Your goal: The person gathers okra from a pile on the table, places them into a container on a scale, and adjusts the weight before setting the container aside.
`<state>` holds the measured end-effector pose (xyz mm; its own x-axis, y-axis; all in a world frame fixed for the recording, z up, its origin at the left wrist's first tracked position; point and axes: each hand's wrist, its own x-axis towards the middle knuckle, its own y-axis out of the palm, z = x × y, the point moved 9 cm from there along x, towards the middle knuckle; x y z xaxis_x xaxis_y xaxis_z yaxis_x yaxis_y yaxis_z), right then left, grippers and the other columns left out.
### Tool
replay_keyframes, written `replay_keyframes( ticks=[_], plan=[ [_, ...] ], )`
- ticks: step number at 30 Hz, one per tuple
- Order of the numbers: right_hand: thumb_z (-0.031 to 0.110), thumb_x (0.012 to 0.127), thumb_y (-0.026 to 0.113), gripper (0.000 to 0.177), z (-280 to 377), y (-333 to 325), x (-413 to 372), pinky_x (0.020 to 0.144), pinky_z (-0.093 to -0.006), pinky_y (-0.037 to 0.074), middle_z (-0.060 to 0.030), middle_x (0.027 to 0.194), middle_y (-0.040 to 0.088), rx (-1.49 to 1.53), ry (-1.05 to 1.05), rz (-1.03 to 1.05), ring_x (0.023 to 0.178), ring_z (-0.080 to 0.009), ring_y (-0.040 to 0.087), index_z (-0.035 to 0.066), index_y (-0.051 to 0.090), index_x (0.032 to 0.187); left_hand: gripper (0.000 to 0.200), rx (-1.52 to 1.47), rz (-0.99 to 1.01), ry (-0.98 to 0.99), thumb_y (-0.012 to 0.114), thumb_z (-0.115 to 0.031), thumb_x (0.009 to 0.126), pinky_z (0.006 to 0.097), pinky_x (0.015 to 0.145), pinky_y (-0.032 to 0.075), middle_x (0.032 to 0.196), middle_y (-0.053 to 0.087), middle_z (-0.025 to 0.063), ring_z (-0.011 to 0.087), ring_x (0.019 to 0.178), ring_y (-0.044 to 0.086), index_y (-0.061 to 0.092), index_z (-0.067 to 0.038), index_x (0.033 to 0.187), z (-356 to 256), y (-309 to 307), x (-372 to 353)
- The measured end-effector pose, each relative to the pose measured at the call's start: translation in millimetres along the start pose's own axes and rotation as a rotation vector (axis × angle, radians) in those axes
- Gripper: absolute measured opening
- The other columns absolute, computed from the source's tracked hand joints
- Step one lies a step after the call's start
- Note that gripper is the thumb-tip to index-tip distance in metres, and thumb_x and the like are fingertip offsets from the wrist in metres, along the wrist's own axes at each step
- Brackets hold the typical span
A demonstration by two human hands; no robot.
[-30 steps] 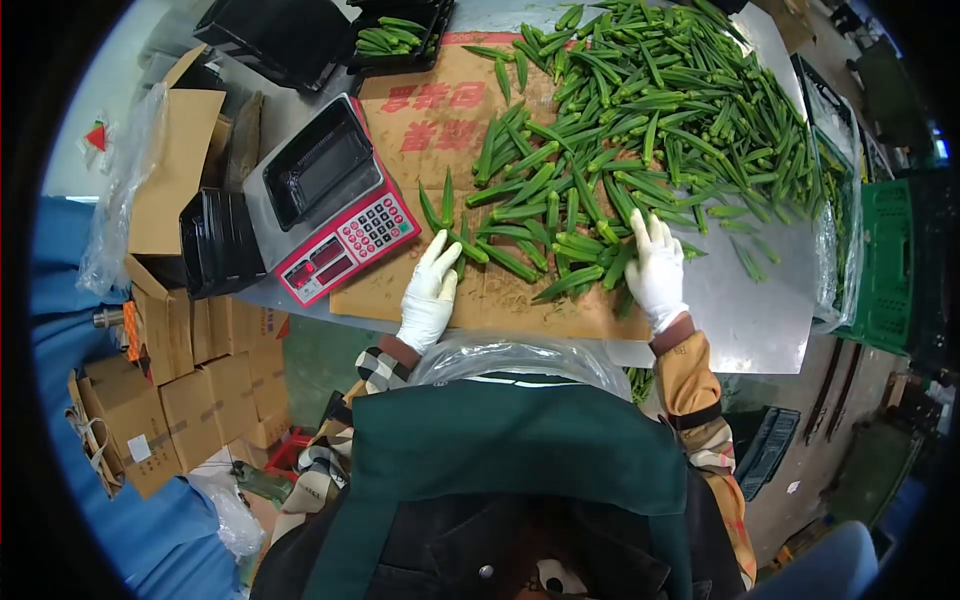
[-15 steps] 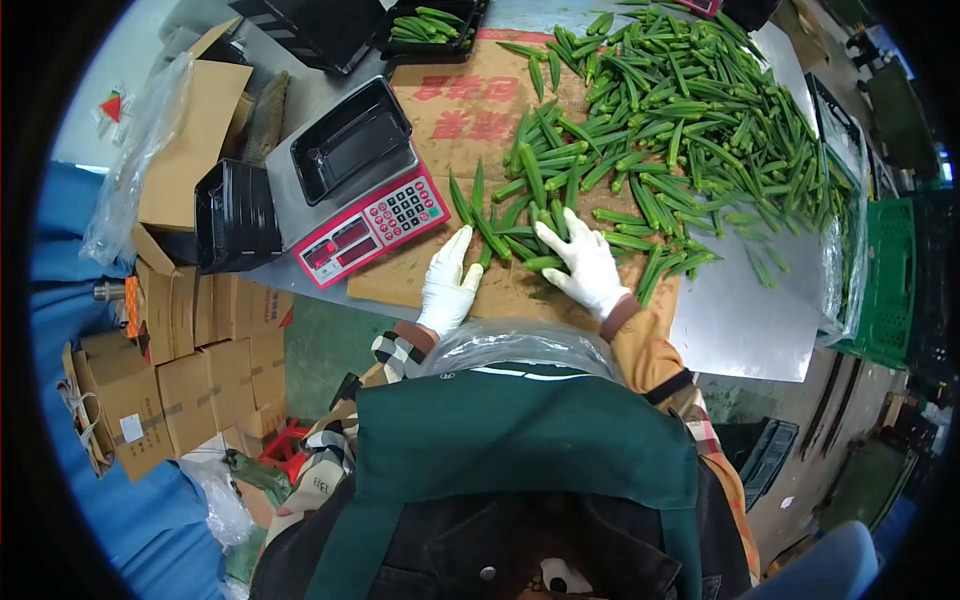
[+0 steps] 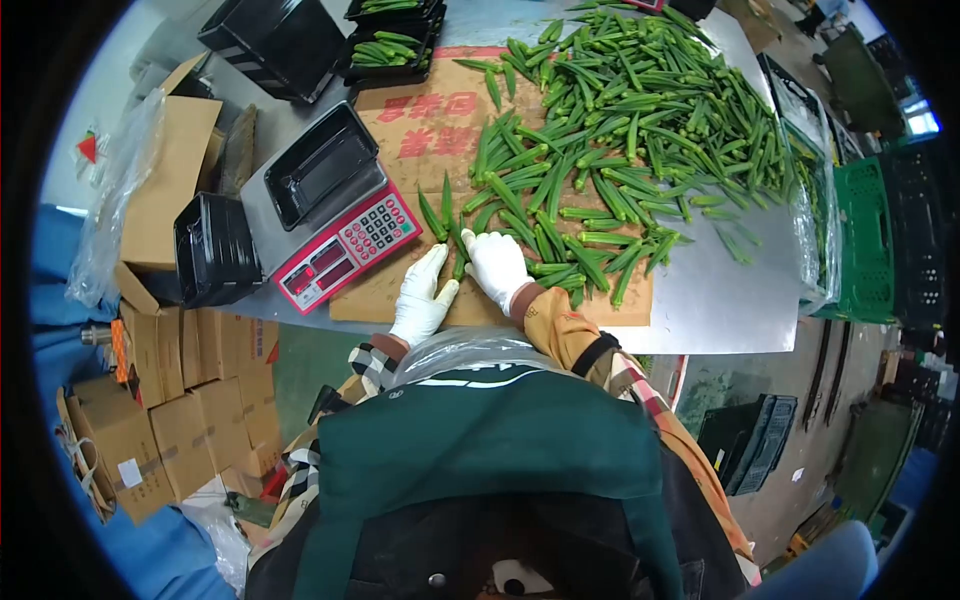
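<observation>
Many green okra pods (image 3: 660, 110) lie heaped on a flattened cardboard sheet (image 3: 385, 190), with looser ones spread toward the front. My left hand (image 3: 421, 298), in a white glove, rests at the near left of the loose pods. Its fingers are stretched out and the thumb stands apart, with nothing held. Close beside it, my gloved right hand (image 3: 496, 267) has its fingers curled down onto a few okra pods (image 3: 459, 252) at the left edge of the spread. Its palm side is hidden.
Left of my hands stands a red scale (image 3: 345, 250) with a black tray (image 3: 322, 165) on it. Stacked black trays (image 3: 215, 248) sit beside it. Filled okra trays (image 3: 385, 50) are at the back. A green crate (image 3: 862, 240) stands right of the metal table.
My right hand has moved left from the middle of the loose okra to beside my left hand, and its spread fingers have curled. The view has shifted slightly.
</observation>
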<state>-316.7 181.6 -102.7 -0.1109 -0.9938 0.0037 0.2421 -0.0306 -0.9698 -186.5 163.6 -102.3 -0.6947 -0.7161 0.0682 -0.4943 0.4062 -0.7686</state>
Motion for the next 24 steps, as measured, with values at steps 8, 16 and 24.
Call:
replay_keyframes(
  ticks=[8,16,24],
  plan=[
    [0.012,0.089,0.072,0.043,-85.0,-51.3,-98.1,0.079,-0.0297,0.054,-0.0053,0.097,0.072,1.387,0.47,-0.045,0.083,-0.0132,0.065,0.004,0.066,0.131,0.06,-0.01,-0.026,0.061,0.074,-0.009,0.084,0.0415,0.113,0.04,0.139,0.058,0.0196,0.0355,0.129,0.053,0.054,0.0,0.14,-1.6,-4.4,3.8],
    [0.007,0.09,0.074,0.04,-229.3,-69.7,-359.5,0.09,-0.0301,0.054,-0.0104,0.114,0.073,0.948,0.992,0.109,0.101,-0.0159,0.067,-0.003,0.066,0.127,0.068,0.088,-0.028,0.06,0.076,-0.014,0.081,0.0444,0.111,0.039,0.141,0.054,0.0198,0.0378,0.127,0.051,0.051,-0.004,0.144,-5.3,-1.8,12.4],
    [0.016,0.087,0.07,0.066,-136.7,-76.7,-167.4,0.111,-0.0455,0.041,-0.022,0.147,0.051,0.449,0.417,-0.297,0.131,-0.0378,0.052,0.002,0.048,0.147,0.084,0.307,0.226,0.576,0.078,-0.023,0.078,0.0525,0.115,0.034,0.155,0.038,0.0189,0.0421,0.14,0.038,0.041,-0.018,0.153,-139.4,25.7,69.7]
  ],
)
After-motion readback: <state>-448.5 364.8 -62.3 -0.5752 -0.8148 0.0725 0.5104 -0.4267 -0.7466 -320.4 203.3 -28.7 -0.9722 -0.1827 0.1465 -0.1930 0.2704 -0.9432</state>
